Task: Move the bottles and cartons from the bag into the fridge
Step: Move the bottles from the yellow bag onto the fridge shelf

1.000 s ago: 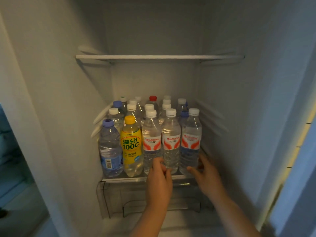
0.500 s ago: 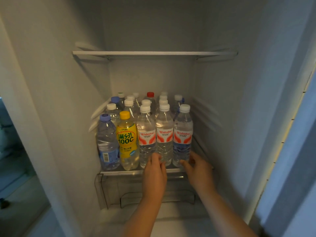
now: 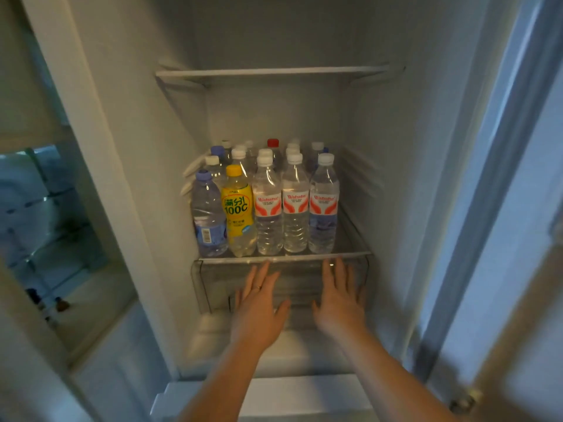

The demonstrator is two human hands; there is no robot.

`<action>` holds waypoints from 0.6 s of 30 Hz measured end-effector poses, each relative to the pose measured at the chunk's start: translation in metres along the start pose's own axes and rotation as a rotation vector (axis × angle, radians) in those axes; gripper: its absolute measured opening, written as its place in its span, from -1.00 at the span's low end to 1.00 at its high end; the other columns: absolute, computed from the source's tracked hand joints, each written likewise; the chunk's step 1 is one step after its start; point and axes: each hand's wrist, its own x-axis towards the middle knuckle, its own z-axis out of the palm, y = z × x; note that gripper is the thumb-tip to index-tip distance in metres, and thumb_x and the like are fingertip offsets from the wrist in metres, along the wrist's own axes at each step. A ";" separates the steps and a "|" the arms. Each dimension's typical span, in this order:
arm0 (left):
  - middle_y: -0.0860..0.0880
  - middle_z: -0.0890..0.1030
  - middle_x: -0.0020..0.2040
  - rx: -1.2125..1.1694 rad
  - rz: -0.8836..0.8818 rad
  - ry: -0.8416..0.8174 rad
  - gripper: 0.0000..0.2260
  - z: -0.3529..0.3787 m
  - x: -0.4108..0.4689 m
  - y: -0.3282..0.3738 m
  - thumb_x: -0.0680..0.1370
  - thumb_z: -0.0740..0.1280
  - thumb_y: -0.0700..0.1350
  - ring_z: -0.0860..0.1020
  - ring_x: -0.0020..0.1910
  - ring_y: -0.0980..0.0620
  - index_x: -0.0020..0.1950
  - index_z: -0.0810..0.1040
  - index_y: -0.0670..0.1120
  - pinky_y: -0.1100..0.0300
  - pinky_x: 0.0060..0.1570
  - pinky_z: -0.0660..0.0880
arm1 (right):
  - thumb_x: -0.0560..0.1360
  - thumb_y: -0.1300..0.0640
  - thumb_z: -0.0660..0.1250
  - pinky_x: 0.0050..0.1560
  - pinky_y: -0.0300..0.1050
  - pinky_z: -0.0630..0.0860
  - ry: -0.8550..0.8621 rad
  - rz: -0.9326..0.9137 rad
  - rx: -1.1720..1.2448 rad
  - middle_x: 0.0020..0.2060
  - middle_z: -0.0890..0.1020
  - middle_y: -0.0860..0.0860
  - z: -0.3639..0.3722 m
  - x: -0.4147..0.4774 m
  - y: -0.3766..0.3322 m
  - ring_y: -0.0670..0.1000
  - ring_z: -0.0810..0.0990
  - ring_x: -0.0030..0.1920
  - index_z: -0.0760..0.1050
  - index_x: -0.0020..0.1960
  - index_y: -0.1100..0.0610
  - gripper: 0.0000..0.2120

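**While the left hand (image 3: 259, 312) and right hand (image 3: 341, 303) hold nothing, bottles (image 3: 294, 208) fill the shelf (image 3: 350, 255)**

Both hands' fingers are spread, just below the shelf edge, before a clear drawer (image 3: 210, 287). The bottles (a yellow bottle (image 3: 238, 214) among clear ones) stand upright in rows.

Both hands, left hand (image 3: 259, 312) and right hand (image 3: 339, 303), have let go of the front bottles (image 3: 295, 208) and dropped below the shelf.

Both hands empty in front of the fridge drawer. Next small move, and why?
Probably pull both hands out of the fridge to fetch the next item. The left hand and right hand are open, holding nothing, below the shelf edge; the front-row bottles stand upright, untouched.
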 end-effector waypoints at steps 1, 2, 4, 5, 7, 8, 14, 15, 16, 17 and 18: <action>0.15 -0.12 0.61 0.069 -0.047 -0.053 -0.40 -0.003 -0.009 -0.001 0.58 0.23 0.19 -0.17 0.58 0.06 0.57 0.08 0.15 -0.08 0.54 0.01 | 0.57 -0.08 0.21 0.50 0.25 -0.16 -0.052 -0.014 -0.021 0.54 -0.37 0.00 0.001 -0.009 0.000 0.15 -0.32 0.55 -0.30 0.58 -0.03 -0.18; 0.12 -0.16 0.61 0.097 -0.096 -0.096 -0.34 -0.007 -0.020 -0.001 0.57 0.19 0.27 -0.17 0.59 -0.01 0.59 -0.02 0.18 -0.10 0.54 -0.02 | 0.58 -0.09 0.20 0.49 0.28 -0.15 -0.104 -0.031 -0.037 0.54 -0.38 -0.01 0.001 -0.020 0.000 0.16 -0.32 0.55 -0.31 0.58 -0.06 -0.19; 0.08 -0.21 0.61 0.085 -0.190 -0.159 -0.28 -0.015 -0.047 -0.001 0.54 0.11 0.38 -0.19 0.58 -0.11 0.57 -0.17 0.24 -0.14 0.53 -0.05 | 0.59 -0.08 0.18 0.48 0.32 -0.15 -0.155 -0.090 -0.055 0.54 -0.38 -0.03 0.003 -0.044 0.003 0.16 -0.32 0.55 -0.31 0.57 -0.09 -0.21; 0.08 -0.23 0.60 0.097 -0.210 -0.183 -0.28 -0.018 -0.063 -0.002 0.53 0.06 0.41 -0.20 0.58 -0.12 0.57 -0.20 0.25 -0.15 0.51 -0.07 | 0.60 -0.06 0.18 0.49 0.32 -0.17 -0.148 -0.126 -0.057 0.54 -0.37 -0.04 0.003 -0.057 0.004 0.14 -0.33 0.55 -0.31 0.57 -0.11 -0.22; 0.07 -0.25 0.60 0.149 -0.207 -0.203 -0.30 -0.029 -0.096 -0.004 0.51 -0.03 0.44 -0.24 0.58 -0.09 0.57 -0.18 0.25 -0.15 0.51 -0.11 | 0.61 -0.03 0.17 0.51 0.29 -0.18 -0.127 -0.171 -0.031 0.55 -0.35 -0.07 0.001 -0.087 0.004 0.11 -0.34 0.55 -0.29 0.57 -0.12 -0.25; 0.08 -0.24 0.60 0.159 -0.190 -0.192 -0.29 -0.035 -0.113 -0.005 0.48 -0.07 0.45 -0.25 0.58 -0.07 0.57 -0.15 0.24 -0.14 0.51 -0.13 | 0.61 -0.02 0.16 0.51 0.27 -0.17 -0.119 -0.185 -0.016 0.55 -0.33 -0.08 0.000 -0.103 0.004 0.10 -0.33 0.55 -0.27 0.57 -0.13 -0.27; 0.18 -0.20 0.59 0.130 -0.127 -0.156 -0.24 -0.053 -0.219 -0.017 0.40 -0.20 0.53 -0.22 0.58 0.01 0.56 -0.12 0.27 -0.11 0.51 -0.13 | 0.63 -0.04 0.13 0.52 0.15 -0.18 -0.094 -0.253 0.008 0.58 -0.18 -0.12 0.008 -0.214 0.009 0.03 -0.23 0.57 -0.19 0.57 -0.15 -0.35; 0.19 -0.19 0.59 0.128 -0.120 -0.166 -0.25 -0.053 -0.238 -0.018 0.42 -0.18 0.52 -0.21 0.58 0.02 0.56 -0.12 0.27 -0.11 0.50 -0.14 | 0.62 -0.03 0.14 0.53 0.15 -0.15 -0.099 -0.260 0.017 0.58 -0.13 -0.12 0.013 -0.233 0.011 0.03 -0.20 0.57 -0.15 0.57 -0.14 -0.36; 0.19 -0.17 0.59 0.120 -0.110 -0.179 -0.26 -0.054 -0.258 -0.018 0.43 -0.18 0.52 -0.20 0.57 0.03 0.56 -0.11 0.27 -0.11 0.51 -0.12 | 0.61 -0.02 0.15 0.54 0.15 -0.11 -0.105 -0.264 0.028 0.59 -0.09 -0.11 0.017 -0.251 0.013 0.04 -0.16 0.58 -0.11 0.58 -0.13 -0.36; 0.20 -0.16 0.59 0.107 -0.099 -0.192 -0.26 -0.054 -0.278 -0.017 0.43 -0.19 0.52 -0.19 0.57 0.03 0.56 -0.10 0.26 -0.11 0.51 -0.11 | 0.60 -0.01 0.17 0.54 0.15 -0.08 -0.107 -0.266 0.040 0.58 -0.04 -0.10 0.021 -0.269 0.016 0.04 -0.12 0.58 -0.06 0.58 -0.12 -0.36; 0.21 -0.14 0.58 0.095 -0.088 -0.207 -0.25 -0.054 -0.297 -0.015 0.42 -0.20 0.53 -0.18 0.57 0.03 0.57 -0.09 0.26 -0.11 0.51 -0.09 | 0.58 0.00 0.19 0.53 0.15 -0.04 -0.105 -0.265 0.049 0.58 0.01 -0.10 0.024 -0.287 0.019 0.05 -0.07 0.57 -0.01 0.58 -0.10 -0.36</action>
